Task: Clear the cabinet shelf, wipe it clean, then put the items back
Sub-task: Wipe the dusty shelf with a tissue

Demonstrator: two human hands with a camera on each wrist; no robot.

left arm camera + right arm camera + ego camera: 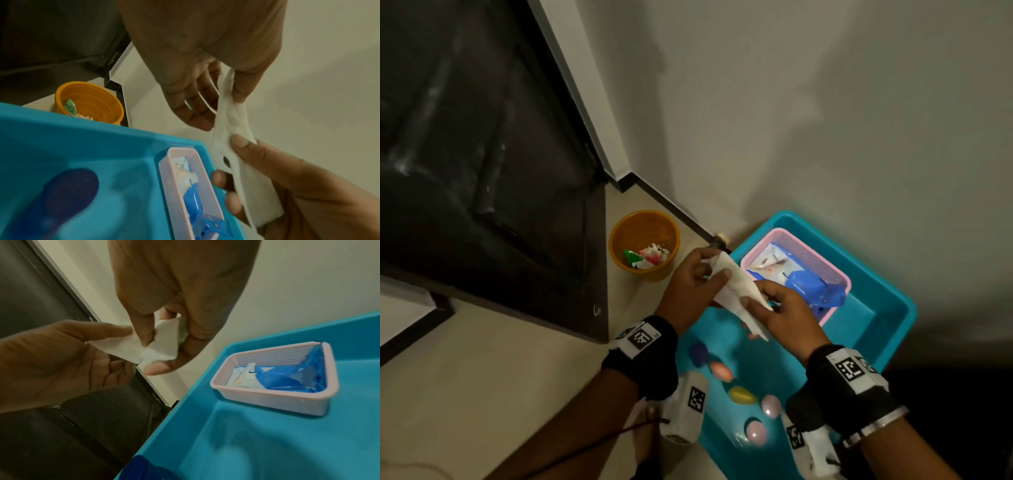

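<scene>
Over the near-left corner of a teal tub (876,308), both hands hold one white wipe (736,291). My left hand (705,274) pinches its upper end between thumb and fingers. My right hand (767,298) pinches the lower part, and the wipe (230,113) stretches between them, partly folded. The right wrist view shows the wipe (156,344) bunched under my right thumb. A pink mesh basket (825,270) stands in the tub's far corner with a blue wipe packet (811,284) inside. Several coloured plastic eggs (741,394) lie on the tub floor below my wrists.
An orange bin (643,240) with crumpled scraps stands on the floor left of the tub, by the wall's black skirting. A dark cabinet door (482,171) fills the left side. A pale wall rises behind the tub. My foot (643,442) rests beside the tub's near-left edge.
</scene>
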